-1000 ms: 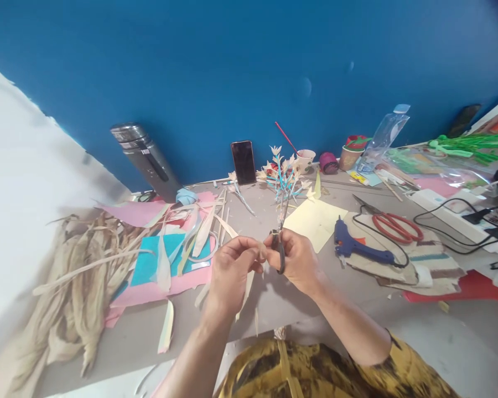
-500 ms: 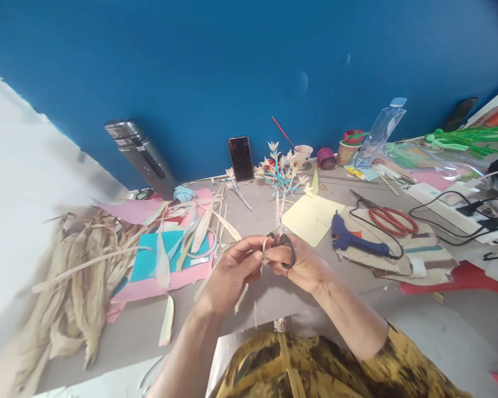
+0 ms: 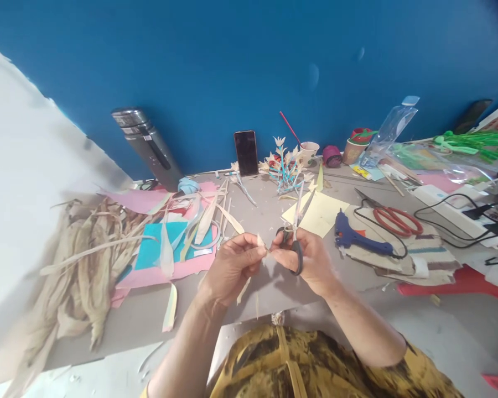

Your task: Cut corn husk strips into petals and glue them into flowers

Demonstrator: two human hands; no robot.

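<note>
Between the thumb and fingers of my left hand (image 3: pixel 234 268) is a small cream strip of dried husk (image 3: pixel 260 241), its pale tip pointing up. My right hand (image 3: pixel 309 260) is closed on black-handled scissors (image 3: pixel 297 221), whose blades stand a little apart and point away from me. My right fingertips meet the strip beside the left thumb. Beyond the hands stands a cluster of cream husk flowers on blue stems (image 3: pixel 285 171), and a single flower stem (image 3: pixel 244 187) lies left of it. A pale yellow paper sheet (image 3: pixel 326 213) lies under the scissor blades.
Dried husks (image 3: pixel 81 276) and coloured paper (image 3: pixel 149 243) cover the left side, near a dark flask (image 3: pixel 149 149). A phone (image 3: pixel 245 153) leans on the wall. At right are a blue glue gun (image 3: pixel 361 237), red-handled scissors (image 3: pixel 398 221), a power strip (image 3: pixel 448 210) and a plastic bottle (image 3: pixel 390 132).
My right hand has moved slightly right, away from my left. The scissors have swung to the right and their blades have parted. The husk strip's tip now shows above my left fingers.
</note>
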